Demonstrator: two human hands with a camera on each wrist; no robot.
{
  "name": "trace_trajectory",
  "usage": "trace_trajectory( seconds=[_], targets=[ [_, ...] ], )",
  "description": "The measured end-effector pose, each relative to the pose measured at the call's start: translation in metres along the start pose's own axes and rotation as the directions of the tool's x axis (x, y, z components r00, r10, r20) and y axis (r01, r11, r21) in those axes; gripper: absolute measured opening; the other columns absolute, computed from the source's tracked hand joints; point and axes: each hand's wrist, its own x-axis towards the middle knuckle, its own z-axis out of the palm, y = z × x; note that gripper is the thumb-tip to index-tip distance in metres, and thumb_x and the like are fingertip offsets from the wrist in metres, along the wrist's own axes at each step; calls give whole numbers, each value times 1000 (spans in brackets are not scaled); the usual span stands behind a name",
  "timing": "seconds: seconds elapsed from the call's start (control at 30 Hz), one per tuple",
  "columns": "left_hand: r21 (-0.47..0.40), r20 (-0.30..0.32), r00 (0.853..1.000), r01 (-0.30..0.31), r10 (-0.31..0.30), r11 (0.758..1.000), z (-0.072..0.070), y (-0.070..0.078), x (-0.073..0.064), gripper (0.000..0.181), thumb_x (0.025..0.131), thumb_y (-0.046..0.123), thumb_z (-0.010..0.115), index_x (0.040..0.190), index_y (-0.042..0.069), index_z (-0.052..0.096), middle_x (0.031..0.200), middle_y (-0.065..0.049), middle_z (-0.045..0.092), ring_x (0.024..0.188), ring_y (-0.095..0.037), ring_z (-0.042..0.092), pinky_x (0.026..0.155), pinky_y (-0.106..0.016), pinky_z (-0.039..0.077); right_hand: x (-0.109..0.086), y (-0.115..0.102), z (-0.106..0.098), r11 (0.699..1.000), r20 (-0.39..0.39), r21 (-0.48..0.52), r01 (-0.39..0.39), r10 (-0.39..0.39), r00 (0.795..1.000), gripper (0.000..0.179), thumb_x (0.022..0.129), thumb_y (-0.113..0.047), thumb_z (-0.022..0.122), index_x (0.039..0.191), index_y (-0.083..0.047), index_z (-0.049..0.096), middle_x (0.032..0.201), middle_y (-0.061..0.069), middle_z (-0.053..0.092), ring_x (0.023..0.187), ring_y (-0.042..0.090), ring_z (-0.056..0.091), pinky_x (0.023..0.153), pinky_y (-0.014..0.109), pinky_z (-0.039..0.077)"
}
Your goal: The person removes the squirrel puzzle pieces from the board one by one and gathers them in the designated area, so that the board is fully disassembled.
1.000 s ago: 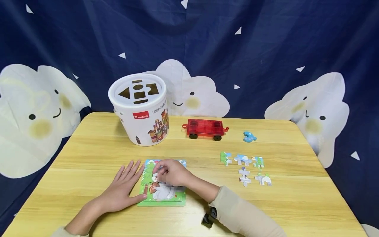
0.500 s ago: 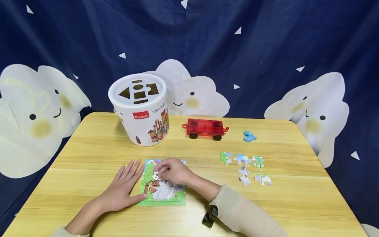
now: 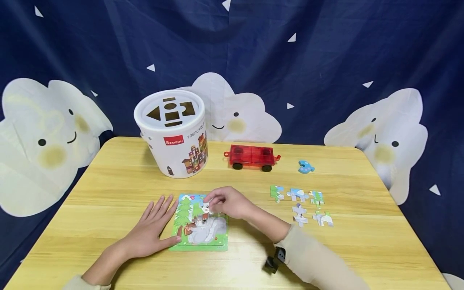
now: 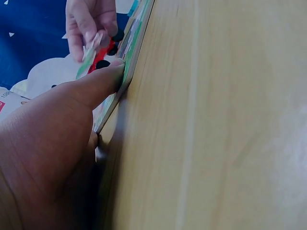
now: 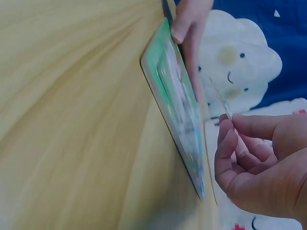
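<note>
Cloud-print backdrop (image 3: 311, 60), wooden counter (image 3: 108, 193), one puzzle piece (image 4: 88, 58) held above a board

What matters is the gap: the puzzle piece hangs tilted over the far half of the puzzle board (image 3: 197, 248), not touching it, pinched between the thumb and fingers of the right hand (image 3: 228, 202). Its long axis is too blurred to tell. The board's sides run near to far. The left hand (image 3: 154, 231) lies along the board's left edge, fingers straight and spread, thumb touching the rim. The right hand itself hides the board's far right part. Five loose pieces (image 3: 298, 195) lie to the right, well apart. Farther off stand a white bucket (image 3: 174, 157) at left, a red wagon (image 3: 251, 156), and a small blue toy (image 3: 306, 166).
</note>
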Motion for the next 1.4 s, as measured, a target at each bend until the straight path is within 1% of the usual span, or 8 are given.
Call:
trace_trajectory(
  seconds=[0.23, 0.4, 0.6, 0.8, 0.87, 1.07, 1.3, 1.4],
  targets=[
    [3, -3, 1000, -6, 6, 1000, 0, 0, 0, 98, 94, 63, 61, 164, 9, 20, 169, -19, 11, 155, -42, 5, 123, -38, -14, -29, 10, -36, 1000, -13, 18, 11, -10, 1000, 22, 94, 3, 67, 115, 0, 72, 94, 5, 72, 80, 22, 64, 66, 30, 54],
    [12, -33, 999, -30, 31, 999, 2, -2, 0, 97, 93, 61, 63, 163, 9, 21, 169, -20, 13, 155, -42, 6, 123, -36, -15, -51, 24, -65, 1000, -47, 29, -12, 13, 999, 21, 95, 3, 66, 115, 2, 71, 97, 8, 71, 83, 27, 63, 64, 27, 52],
    [38, -105, 991, -82, 86, 996, 8, -7, 0, 96, 92, 58, 67, 163, 9, 23, 167, -22, 20, 155, -40, 9, 121, -29, -16, -76, 36, -94, 997, -87, 38, -60, 63, 994, 23, 97, 1, 63, 119, 2, 68, 101, 10, 69, 86, 27, 62, 66, 28, 51],
    [50, -115, 989, -86, 92, 995, 10, -9, 1, 96, 93, 60, 65, 163, 9, 23, 167, -21, 20, 155, -39, 10, 121, -28, -16, -99, 46, -116, 995, -118, 4, -99, 99, 988, 23, 98, -2, 64, 120, 4, 67, 102, 11, 68, 89, 25, 62, 66, 28, 52],
    [56, -116, 989, -88, 94, 995, 10, -10, 1, 96, 93, 60, 65, 163, 9, 23, 167, -21, 21, 155, -38, 10, 121, -28, -16, -106, 49, -122, 995, -117, -3, -103, 102, 988, 23, 98, -1, 63, 120, 6, 66, 102, 12, 68, 89, 25, 62, 65, 26, 51],
    [17, -68, 996, -56, 57, 998, 5, -5, 0, 96, 93, 61, 63, 164, 10, 21, 168, -20, 16, 154, -42, 9, 122, -33, -14, -120, 62, -134, 994, -115, -58, -98, 91, 989, 23, 98, 3, 60, 119, 9, 65, 102, 13, 68, 92, 22, 63, 70, 26, 55],
    [64, -124, 986, -106, 114, 992, 11, -12, 1, 95, 93, 57, 66, 163, 9, 23, 167, -21, 20, 156, -37, 8, 121, -29, -16, -127, 71, -138, 991, -118, -91, -99, 88, 989, 20, 97, 7, 60, 116, 9, 66, 102, 13, 68, 93, 24, 62, 68, 22, 52],
    [50, -93, 992, -83, 87, 995, 9, -9, 1, 96, 93, 58, 65, 163, 9, 22, 168, -20, 18, 155, -39, 7, 122, -32, -15, -127, 72, -137, 989, -125, -116, -90, 75, 989, 20, 96, 8, 60, 115, 9, 67, 101, 12, 68, 92, 24, 62, 68, 21, 52]
  ],
)
